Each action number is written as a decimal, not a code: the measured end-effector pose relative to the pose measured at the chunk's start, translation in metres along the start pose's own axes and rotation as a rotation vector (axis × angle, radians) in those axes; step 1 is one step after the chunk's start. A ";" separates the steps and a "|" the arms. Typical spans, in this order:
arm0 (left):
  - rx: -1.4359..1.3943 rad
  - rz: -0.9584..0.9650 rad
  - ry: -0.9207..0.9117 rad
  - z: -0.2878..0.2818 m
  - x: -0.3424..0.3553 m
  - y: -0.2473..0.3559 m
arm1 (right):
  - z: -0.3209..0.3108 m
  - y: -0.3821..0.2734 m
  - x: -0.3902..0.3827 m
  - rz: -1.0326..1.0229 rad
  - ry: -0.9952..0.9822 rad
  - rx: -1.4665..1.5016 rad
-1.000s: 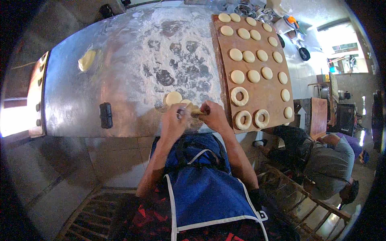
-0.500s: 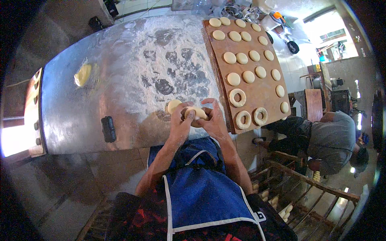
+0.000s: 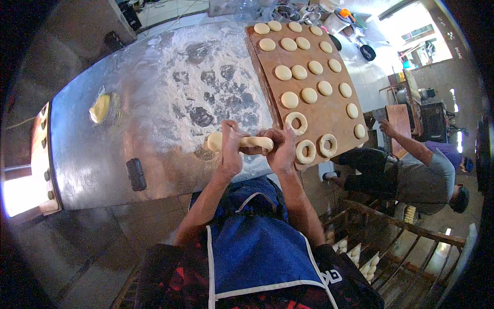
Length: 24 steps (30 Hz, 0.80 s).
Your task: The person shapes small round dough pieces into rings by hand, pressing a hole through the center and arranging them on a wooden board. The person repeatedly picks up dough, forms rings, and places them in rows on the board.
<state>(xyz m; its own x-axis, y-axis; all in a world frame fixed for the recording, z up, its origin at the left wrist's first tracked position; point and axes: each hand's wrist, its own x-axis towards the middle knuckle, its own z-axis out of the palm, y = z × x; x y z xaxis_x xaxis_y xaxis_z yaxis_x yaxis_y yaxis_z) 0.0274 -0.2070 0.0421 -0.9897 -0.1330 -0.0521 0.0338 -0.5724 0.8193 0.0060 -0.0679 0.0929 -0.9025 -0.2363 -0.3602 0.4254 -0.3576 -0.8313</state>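
Above the near edge of the metal table, both my hands grip one dough ring, stretched sideways between them. My left hand closes on its left part and my right hand on its right; the fingers hide much of the ring. A round piece of dough lies on the table just left of my left hand. To the right, a brown wooden board bears several flat dough rounds. Three dough rings sit at its near left part, close to my right hand.
Flour covers the table's middle. A black case and a yellow lump lie on its left. At right, a person in a grey shirt bends beyond a wooden rack holding shaped dough.
My hands have drawn apart slightly, and the dough between them is pulled longer. My view has shifted a little. The person at right now stretches an arm out.
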 end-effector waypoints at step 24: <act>0.254 -0.136 0.068 0.109 0.034 -0.063 | -0.073 -0.048 -0.006 -0.118 0.205 -0.492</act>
<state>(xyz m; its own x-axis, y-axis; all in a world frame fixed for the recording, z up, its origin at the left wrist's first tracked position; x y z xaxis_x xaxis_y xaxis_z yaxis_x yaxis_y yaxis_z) -0.0230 -0.0872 0.0513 -0.9710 -0.1272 -0.2023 -0.1429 -0.3694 0.9182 -0.0136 0.0172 0.1039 -0.9578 -0.0215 -0.2868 0.2830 0.1060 -0.9532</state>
